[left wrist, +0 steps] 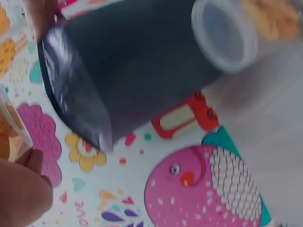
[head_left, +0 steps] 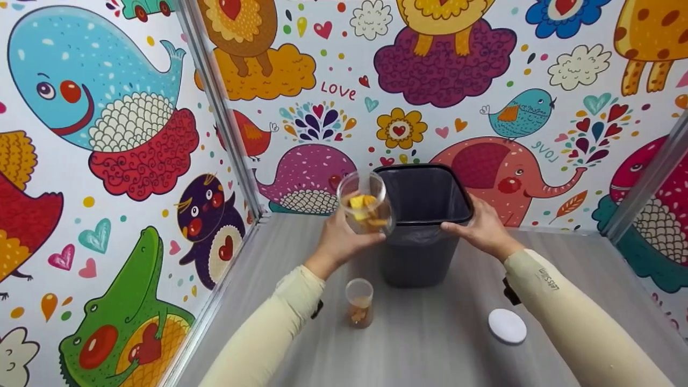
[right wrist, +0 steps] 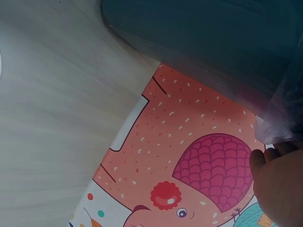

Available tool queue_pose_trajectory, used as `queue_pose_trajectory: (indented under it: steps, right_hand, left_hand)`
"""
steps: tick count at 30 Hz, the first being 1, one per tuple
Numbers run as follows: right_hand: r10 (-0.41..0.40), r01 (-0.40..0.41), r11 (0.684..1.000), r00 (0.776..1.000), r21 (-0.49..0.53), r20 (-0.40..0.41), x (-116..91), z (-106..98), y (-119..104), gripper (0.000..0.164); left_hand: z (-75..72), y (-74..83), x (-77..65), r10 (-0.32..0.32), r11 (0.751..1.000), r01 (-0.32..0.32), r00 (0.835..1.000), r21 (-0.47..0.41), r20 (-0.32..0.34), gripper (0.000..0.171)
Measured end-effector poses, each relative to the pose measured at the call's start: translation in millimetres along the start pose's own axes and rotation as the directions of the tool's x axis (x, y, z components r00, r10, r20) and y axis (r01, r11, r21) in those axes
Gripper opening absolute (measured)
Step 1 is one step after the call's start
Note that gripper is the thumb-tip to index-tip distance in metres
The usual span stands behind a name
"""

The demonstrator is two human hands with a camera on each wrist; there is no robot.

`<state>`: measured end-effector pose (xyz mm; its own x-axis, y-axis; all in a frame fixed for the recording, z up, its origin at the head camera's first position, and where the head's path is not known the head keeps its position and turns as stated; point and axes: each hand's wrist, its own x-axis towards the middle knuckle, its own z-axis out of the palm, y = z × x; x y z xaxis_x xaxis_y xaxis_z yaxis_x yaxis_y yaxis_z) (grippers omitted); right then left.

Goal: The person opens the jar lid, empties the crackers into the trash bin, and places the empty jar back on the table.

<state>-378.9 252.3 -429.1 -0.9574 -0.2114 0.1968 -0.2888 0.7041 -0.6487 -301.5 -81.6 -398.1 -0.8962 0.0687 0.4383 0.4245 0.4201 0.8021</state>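
Clear jar [head_left: 372, 216]: in the air at the left side of the bin's mouth; yellow and brown pieces lie inside.
Jar's long axis: tilted; one round end faces up and slightly left toward the head camera, the other lies lower and to the right, toward the bin. Which end is the open mouth cannot be told.
Left grip [head_left: 342, 243]: clamped on the clear jar, thumb along its near side.
Bin [head_left: 415, 264]: dark, standing on the table [head_left: 441, 349], long axis vertical, mouth upward; a translucent liner [head_left: 424, 235] overhangs its rim.
Right grip [head_left: 486, 230]: clamped on the bin's right rim, thumb at the near corner.
Small container [head_left: 359, 310]: clear, upright on the table in front of the bin, mouth up, brown pieces inside.
White disc [head_left: 507, 325]: flat on the table, beside the right forearm.
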Motion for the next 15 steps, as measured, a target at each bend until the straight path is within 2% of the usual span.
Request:
queue_pose_trajectory:
  steps: [4,8,11,15]
  right_hand:
    - [0.000,0.000,1.000,1.000,-0.001,-0.005,-0.1,0.0,0.2,0.114]
    - [0.012,-0.012,1.000,1.000,-0.002,-0.002,-0.1,1.2,-0.3,0.114]
    - [0.017,-0.017,1.000,1.000,0.003,-0.001,-0.7,1.8,-1.0,0.115]
    - [0.018,-0.018,1.000,1.000,0.005,-0.005,-1.8,0.6,-1.2,0.114]
  left_hand:
    - [-5.9,-1.8,21.5,-0.006,0.990,0.015,0.998,0.140,-0.063,0.088]
    - [-7.5,-4.8,39.1,0.037,0.958,0.001,0.991,0.288,-0.126,0.088]
    - [-8.1,-6.7,49.9,0.116,0.915,-0.063,0.987,0.399,-0.111,0.086]
    - [-8.2,-7.2,64.4,0.225,0.833,-0.171,0.974,0.526,-0.039,0.079]
